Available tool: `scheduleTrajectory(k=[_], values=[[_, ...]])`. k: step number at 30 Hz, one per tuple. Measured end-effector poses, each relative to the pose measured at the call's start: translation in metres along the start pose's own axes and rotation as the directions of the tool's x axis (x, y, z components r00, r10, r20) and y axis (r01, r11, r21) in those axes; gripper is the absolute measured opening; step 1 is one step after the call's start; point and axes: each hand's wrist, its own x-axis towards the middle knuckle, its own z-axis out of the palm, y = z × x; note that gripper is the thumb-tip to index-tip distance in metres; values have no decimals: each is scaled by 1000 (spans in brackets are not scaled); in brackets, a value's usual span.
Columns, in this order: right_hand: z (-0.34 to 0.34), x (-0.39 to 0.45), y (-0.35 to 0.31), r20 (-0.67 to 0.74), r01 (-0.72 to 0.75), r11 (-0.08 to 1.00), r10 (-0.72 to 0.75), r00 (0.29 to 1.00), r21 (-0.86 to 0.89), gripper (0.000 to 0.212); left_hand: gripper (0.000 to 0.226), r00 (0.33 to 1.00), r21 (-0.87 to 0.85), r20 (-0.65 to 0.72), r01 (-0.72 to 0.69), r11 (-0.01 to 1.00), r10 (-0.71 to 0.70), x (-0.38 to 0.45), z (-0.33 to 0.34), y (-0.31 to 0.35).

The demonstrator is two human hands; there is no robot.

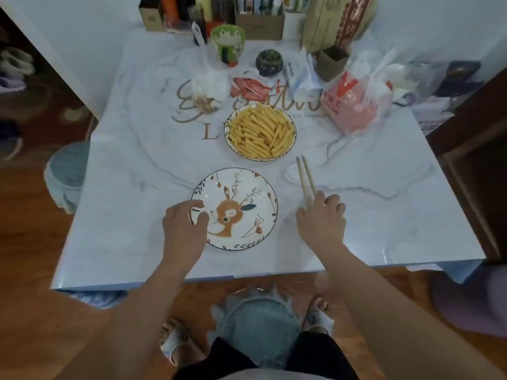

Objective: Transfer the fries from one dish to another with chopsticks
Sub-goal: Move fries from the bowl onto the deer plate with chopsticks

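fries (260,133) fill the far dish (291,141) on the surface (137,187); left hand (182,229) grip pinches the empty deer plate (247,187) rim, right hand (322,219) grip closes on the chopsticks (306,176).

Fries (260,131) piled in far white dish (291,141), dark rim. Near deer-print dish (252,187) holds no fries, flat on counter. Wooden chopsticks (305,178) lie right of it, tips pointing away, near ends under fingers.
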Motion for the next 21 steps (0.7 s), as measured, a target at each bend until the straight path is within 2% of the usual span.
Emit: scheduleTrajectory(k=[2,7,10,13,16,18,19,20,21], values=[[-1,1,7,22,0,995,2,1000,-103,55,37,998,-6,35,51,999,-50,3,3,-10],[0,5,13,192,215,955,-176,965,-203,74,83,989,-51,94,118,992,-113,7,5,-24],[-4,2,11,197,264,919,-212,957,-294,81,79,984,-103,99,157,982,-147,0,1,-15],[-4,-4,9,236,260,924,-197,952,-280,84,75,992,-93,57,114,989,-109,0,2,-20],[-14,-5,13,211,193,977,-171,962,-87,88,72,996,-86,45,85,993,-81,-2,3,-24],[-24,-3,14,127,148,985,-159,979,91,78,69,997,-68,57,63,996,-60,-5,2,-24],[-31,-1,12,66,121,964,-140,988,236,66,68,997,-69,58,57,996,-53,-6,2,-24],[-41,0,7,21,82,898,-101,995,432,52,67,997,-70,58,59,996,-55,-7,1,-22],[-53,0,-2,27,33,784,-62,998,620,39,65,996,-85,56,77,993,-73,-6,0,-20]])
